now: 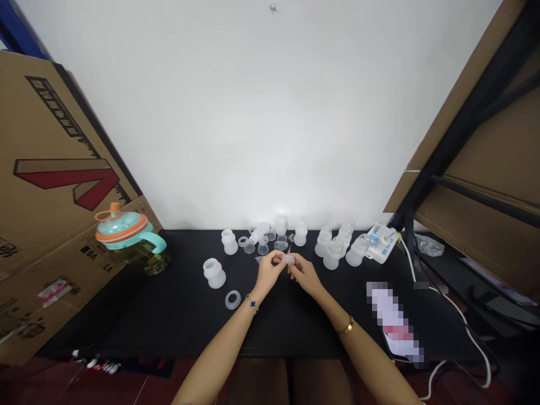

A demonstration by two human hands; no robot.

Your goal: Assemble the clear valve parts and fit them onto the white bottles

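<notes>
A person's left hand [268, 271] and right hand [304, 273] meet over the middle of a black worktop [189, 320], both pinching a clear piece [288, 259] between them. The grip of each hand is closed on it, thumb and fingertips clamped on opposite sides. The clear piece is small, pale and see-through with a faint pink cast. It looks round and shallow, though its finer shape is too small to tell. It is held just above the worktop, in front of a scatter of loose parts [264, 244] at 12 o'clock from the hands.

A squat white bottle [214, 273] stands at 9 o'clock from the hands, with a flat ring [233, 299] lying near it at 8 o'clock. A second bottle [229, 242] stands at 10 o'clock. A group of bottles [333, 250] crowds together at 2 o'clock, and beyond them a white power strip [382, 243] sits near the wall [270, 112], with a white cable [459, 315] running off toward 4 o'clock.

A jug [129, 236] with a teal handle and an orange lid stands at the worktop's far left, against a large cardboard box [50, 185]. A dark shelf [476, 185] rises on the right. A beaded bracelet [252, 304] circles the left wrist and a gold bracelet [346, 327] the right.
</notes>
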